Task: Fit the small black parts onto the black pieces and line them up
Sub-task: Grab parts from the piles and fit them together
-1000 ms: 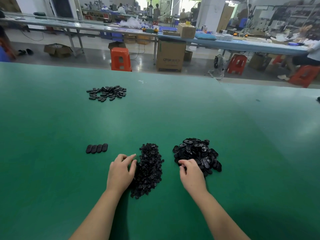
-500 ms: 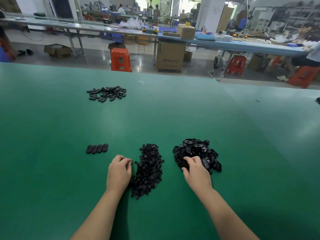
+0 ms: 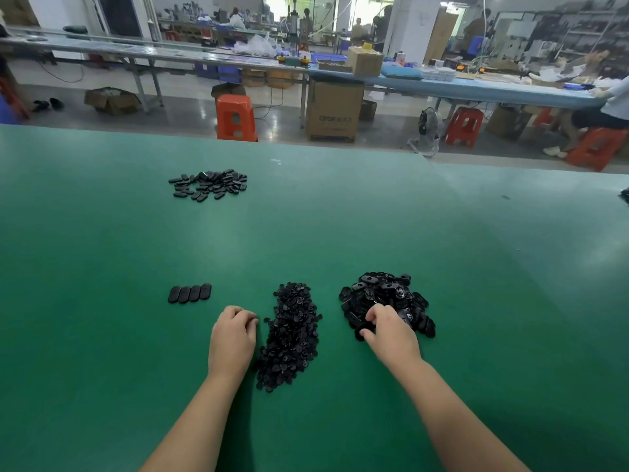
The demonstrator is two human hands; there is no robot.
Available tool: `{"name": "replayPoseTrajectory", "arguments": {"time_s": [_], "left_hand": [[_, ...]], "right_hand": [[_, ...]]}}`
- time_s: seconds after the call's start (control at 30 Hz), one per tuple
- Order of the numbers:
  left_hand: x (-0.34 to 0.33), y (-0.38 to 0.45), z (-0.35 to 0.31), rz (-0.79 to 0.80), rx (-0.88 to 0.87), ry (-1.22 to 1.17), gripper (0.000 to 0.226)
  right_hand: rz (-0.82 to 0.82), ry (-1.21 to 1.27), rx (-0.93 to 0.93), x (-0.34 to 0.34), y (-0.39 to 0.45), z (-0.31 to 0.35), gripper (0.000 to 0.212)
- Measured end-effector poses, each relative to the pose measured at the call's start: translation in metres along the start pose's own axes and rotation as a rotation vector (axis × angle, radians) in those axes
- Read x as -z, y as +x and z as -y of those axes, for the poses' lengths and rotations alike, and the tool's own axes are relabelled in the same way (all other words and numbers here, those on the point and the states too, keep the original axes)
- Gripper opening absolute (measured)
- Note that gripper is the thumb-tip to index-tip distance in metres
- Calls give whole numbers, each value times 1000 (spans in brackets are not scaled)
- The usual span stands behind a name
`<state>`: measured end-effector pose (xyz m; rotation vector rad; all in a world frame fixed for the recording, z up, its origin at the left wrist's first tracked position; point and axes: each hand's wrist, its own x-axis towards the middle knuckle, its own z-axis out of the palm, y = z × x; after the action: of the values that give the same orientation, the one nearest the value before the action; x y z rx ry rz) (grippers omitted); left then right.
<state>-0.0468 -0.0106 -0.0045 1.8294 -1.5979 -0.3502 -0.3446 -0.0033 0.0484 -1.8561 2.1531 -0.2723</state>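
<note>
**Both hands at the two supply heaps on the green table**

I take the heap of small black parts [image 3: 289, 335] as my landmark; it lies near the front of the green table [image 3: 340, 226], stretched away from me.

Left hand [image 3: 232, 338]: it rests on the table just left of the landmark heap, knuckles up, fingers curled under with the tips close to the heap's left edge. I cannot tell whether a small part is held beneath the fingers.

Right hand [image 3: 391, 330]: it lies on the near-left edge of the heap of larger black pieces [image 3: 386, 301], which sits to the right of the landmark heap with a strip of bare table between them. The fingers are curled down into the pieces and the thumb points left against the heap's near edge; the grip looks like a pinch on one piece, though the piece itself is hidden under the hand.

Row of four black pieces [image 3: 189, 294]: it lies to the left of the landmark heap, beyond the left hand, the pieces side by side and touching.

Loose scatter of black pieces [image 3: 209, 184]: it lies well beyond the landmark heap, to the far left.

Beyond the table's far edge I see an orange stool [image 3: 236, 117] and a cardboard box [image 3: 334, 110] on the floor.
</note>
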Motion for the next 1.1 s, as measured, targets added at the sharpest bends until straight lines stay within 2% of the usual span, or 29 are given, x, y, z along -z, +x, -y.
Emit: {"name": "replayPoseTrajectory", "arguments": {"time_s": [0.1, 0.27, 0.37, 0.5, 0.6, 0.73, 0.8, 0.9, 1.1], "left_hand": [[2, -1, -4, -5, -11, -5, 9], [6, -5, -10, -34, -28, -6, 4], [7, -6, -11, -38, 2, -41, 7], [8, -7, -10, -27, -42, -36, 5], [6, -6, -8, -15, -55, -25, 8], [5, -6, -7, -22, -41, -40, 22], [5, -6, -7, -27, -39, -47, 31], [6, -3, -5, -46, -2, -89, 32], [6, -2, -3, -54, -1, -114, 21]], "right_hand": [[8, 49, 2, 2, -1, -1, 26], [-54, 224, 8, 11, -1, -1, 4], [-102, 437, 18, 13, -6, 6, 10], [3, 814, 15, 3, -19, 23, 19], [34, 1002, -1, -10, -27, 34, 15], [7, 1054, -23, -31, -32, 45, 11], [23, 1030, -21, -40, -34, 49, 18], [39, 970, -23, -49, -36, 51, 33], [-1, 999, -38, -53, -39, 50, 13]]}}
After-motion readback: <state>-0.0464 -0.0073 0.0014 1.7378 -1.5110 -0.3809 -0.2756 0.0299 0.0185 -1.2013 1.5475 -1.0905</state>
